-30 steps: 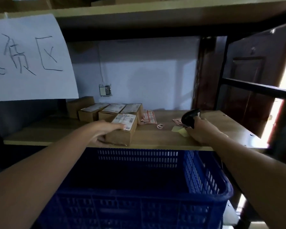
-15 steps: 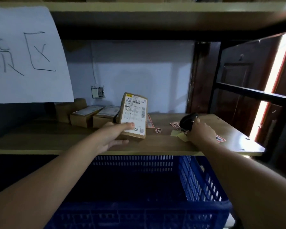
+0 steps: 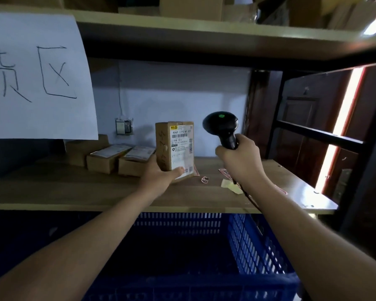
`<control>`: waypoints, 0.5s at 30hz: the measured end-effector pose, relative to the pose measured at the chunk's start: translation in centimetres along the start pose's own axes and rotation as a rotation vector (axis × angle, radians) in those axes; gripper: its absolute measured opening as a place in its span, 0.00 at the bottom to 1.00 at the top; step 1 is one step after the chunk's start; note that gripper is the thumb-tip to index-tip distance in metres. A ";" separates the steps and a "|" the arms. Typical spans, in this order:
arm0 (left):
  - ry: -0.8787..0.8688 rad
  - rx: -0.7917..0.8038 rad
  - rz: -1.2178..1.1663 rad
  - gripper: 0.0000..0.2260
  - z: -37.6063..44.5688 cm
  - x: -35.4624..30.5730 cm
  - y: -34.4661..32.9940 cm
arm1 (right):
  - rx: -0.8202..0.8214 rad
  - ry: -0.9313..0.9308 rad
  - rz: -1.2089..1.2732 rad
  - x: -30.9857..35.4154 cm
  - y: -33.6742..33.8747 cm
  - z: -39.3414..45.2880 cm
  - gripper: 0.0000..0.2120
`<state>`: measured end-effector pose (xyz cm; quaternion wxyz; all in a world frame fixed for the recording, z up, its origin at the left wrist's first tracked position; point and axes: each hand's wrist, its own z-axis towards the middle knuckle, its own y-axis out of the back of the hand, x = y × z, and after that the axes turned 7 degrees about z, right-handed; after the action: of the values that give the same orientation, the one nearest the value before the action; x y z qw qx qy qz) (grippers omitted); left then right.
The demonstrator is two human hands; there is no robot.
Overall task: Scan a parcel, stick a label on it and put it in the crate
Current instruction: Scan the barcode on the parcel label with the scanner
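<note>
Left hand [image 3: 161, 177]: clasps upright brown cardboard parcel [image 3: 174, 149] with white shipping sheet. Right hand [image 3: 240, 157]: fist around black handheld scanner [image 3: 223, 129]. Risk: misaimed scanner misreads barcode.

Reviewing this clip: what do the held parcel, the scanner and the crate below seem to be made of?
Parcel: brown cardboard, matte, with a white printed paper label on its face. Scanner: black plastic, by its smooth, slightly glossy moulded head. Crate: blue plastic, probably rigid, judging by its moulded slotted walls.
</note>
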<state>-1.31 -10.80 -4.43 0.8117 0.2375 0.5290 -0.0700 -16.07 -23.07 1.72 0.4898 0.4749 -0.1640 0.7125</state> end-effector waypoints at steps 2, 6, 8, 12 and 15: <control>-0.034 0.002 0.002 0.25 -0.1 0.1 0.0 | 0.084 -0.038 0.195 1.5 0.5 -1.8 0.05; -0.065 0.003 -0.015 0.27 -0.1 0.9 0.0 | 0.212 -0.164 0.426 1.8 0.1 -4.7 0.05; -0.061 0.000 -0.031 0.27 0.0 1.4 0.2 | 0.204 -0.188 0.429 1.3 -0.5 -5.7 0.05; -0.034 -0.030 -0.067 0.26 0.1 2.8 0.3 | 0.186 -0.212 0.341 0.5 -1.1 -6.7 0.06; -0.003 -0.053 -0.073 0.25 0.0 3.5 0.3 | 0.198 -0.208 0.314 0.4 -1.2 -6.8 0.06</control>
<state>0.31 -10.10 -7.41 0.8155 0.1962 0.5377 -0.0858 -18.59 -17.51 -1.61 0.3041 0.5605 -0.2148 0.7398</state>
